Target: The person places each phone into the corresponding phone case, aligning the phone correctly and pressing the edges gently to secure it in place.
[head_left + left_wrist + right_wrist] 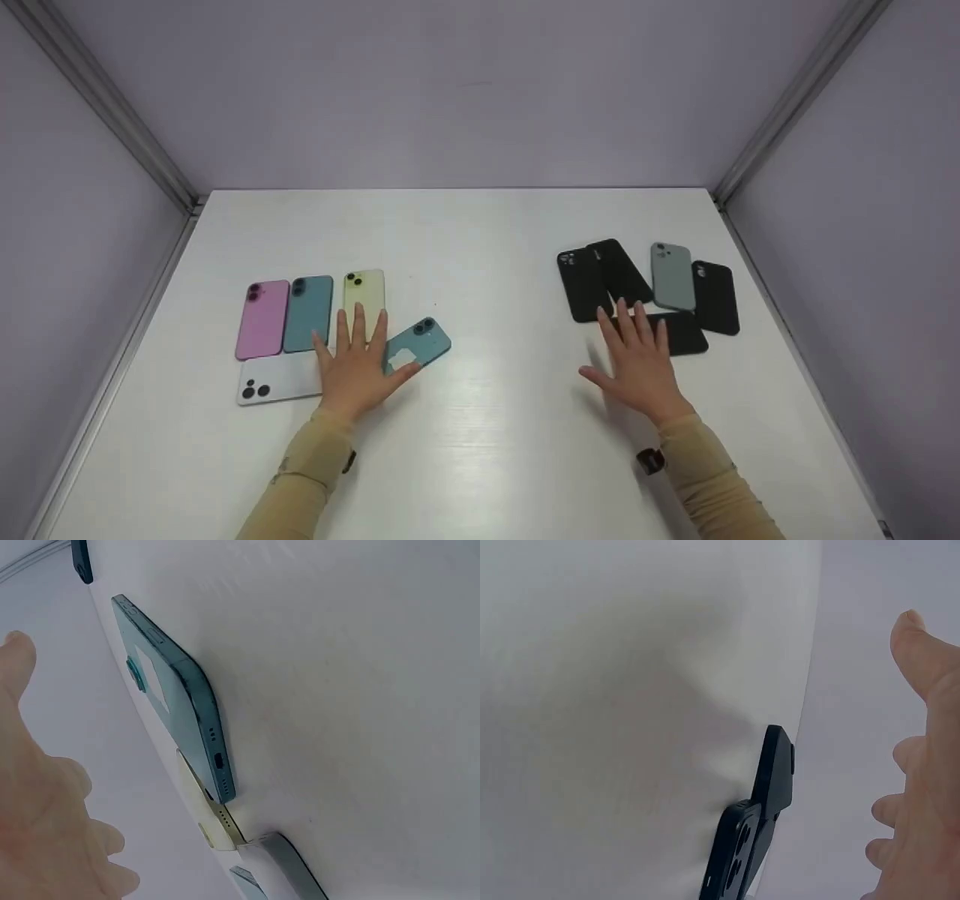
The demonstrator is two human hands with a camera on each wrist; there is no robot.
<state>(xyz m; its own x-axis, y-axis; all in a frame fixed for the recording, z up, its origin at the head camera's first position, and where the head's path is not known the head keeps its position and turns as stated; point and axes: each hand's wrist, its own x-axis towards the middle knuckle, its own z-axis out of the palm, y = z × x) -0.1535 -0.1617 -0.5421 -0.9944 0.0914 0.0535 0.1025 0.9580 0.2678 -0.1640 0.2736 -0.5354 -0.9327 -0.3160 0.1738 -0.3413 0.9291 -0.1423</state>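
My left hand (356, 379) is spread, palm down, above the left group of phones and holds nothing. Around it lie a pink phone (262, 320), a blue-teal phone (308, 315), a pale yellow phone (364, 289), a white phone (279, 379) and a tilted teal phone (172, 697) with a white patch on its back. The hand partly hides the last three. My right hand (641, 371), fingers also spread, hovers at the near edge of several black phone cases (585, 285), holding nothing. Its fingers partly cover a sideways black case (686, 334). Among them lies a grey-green phone case (673, 276).
The white table (480, 247) stands against a pale back wall (465, 97), with side walls at left and right. Bare tabletop shows between the two groups. Each sleeved wrist wears a dark strap device, such as the one at the right wrist (650, 460).
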